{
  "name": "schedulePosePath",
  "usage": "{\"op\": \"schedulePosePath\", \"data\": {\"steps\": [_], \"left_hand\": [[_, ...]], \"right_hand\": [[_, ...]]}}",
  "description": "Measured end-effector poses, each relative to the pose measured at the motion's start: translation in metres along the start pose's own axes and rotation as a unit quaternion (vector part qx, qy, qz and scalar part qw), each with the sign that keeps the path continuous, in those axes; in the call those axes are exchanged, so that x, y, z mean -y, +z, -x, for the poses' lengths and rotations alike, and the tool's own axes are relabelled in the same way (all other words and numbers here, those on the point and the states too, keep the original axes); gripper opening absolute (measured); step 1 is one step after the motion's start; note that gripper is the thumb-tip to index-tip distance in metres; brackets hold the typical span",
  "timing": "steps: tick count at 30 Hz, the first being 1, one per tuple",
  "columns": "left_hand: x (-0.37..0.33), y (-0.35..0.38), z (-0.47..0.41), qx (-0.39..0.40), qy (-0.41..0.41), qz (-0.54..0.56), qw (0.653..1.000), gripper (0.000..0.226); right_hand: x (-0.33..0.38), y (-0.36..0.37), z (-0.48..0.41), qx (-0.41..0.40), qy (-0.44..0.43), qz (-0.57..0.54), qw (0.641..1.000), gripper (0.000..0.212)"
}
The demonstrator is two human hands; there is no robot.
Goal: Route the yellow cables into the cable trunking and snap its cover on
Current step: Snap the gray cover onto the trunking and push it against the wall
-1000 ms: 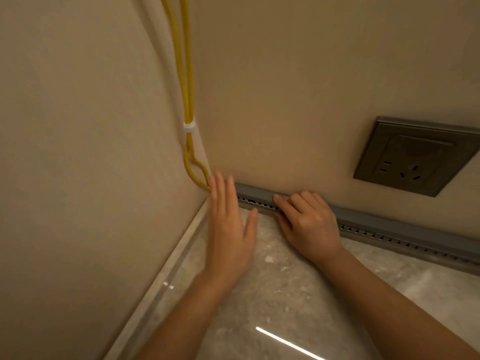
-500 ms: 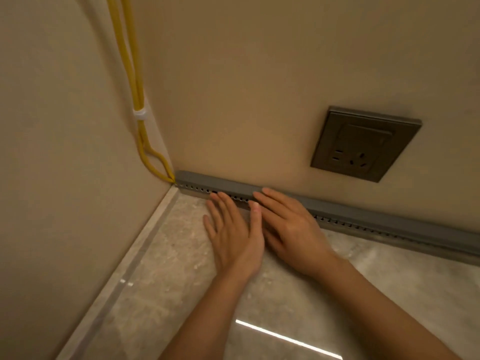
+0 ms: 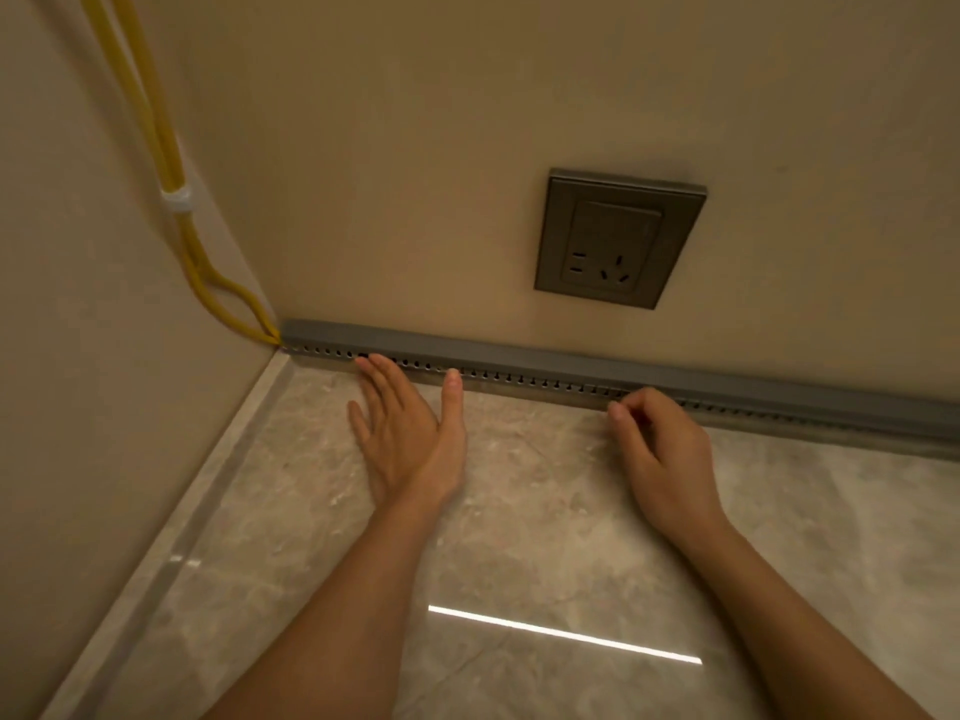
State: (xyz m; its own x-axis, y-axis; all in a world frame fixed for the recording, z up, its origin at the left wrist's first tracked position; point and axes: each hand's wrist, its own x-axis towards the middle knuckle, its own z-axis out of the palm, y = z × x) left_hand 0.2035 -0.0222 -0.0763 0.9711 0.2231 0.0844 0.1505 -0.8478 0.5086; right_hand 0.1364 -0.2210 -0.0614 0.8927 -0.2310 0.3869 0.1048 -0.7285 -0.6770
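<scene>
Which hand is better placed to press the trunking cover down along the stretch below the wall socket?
Likely the right hand: its curled fingers sit at the trunking directly under the socket. The left hand lies flat nearer the corner.

Two beige walls meet in a corner at ten o'clock: a left wall [image 3: 78,356] and a back wall [image 3: 415,148]. At one o'clock the back wall carries a grey socket plate [image 3: 618,239]. The floor [image 3: 519,537] is glossy marbled stone, with a lighter border strip [image 3: 208,501] along the left wall toward seven o'clock. At six o'clock a bright light streak [image 3: 561,634] reflects in it
</scene>
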Motion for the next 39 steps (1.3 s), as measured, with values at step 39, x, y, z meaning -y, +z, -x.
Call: {"op": "schedulePosePath", "data": {"steps": [39], "left_hand": [[-0.123, -0.016, 0.071, 0.432, -0.191, 0.528, 0.705, 0.035]], "right_hand": [[0.001, -0.022, 0.007, 0.177, -0.04, 0.124, 0.976, 0.036]]}}
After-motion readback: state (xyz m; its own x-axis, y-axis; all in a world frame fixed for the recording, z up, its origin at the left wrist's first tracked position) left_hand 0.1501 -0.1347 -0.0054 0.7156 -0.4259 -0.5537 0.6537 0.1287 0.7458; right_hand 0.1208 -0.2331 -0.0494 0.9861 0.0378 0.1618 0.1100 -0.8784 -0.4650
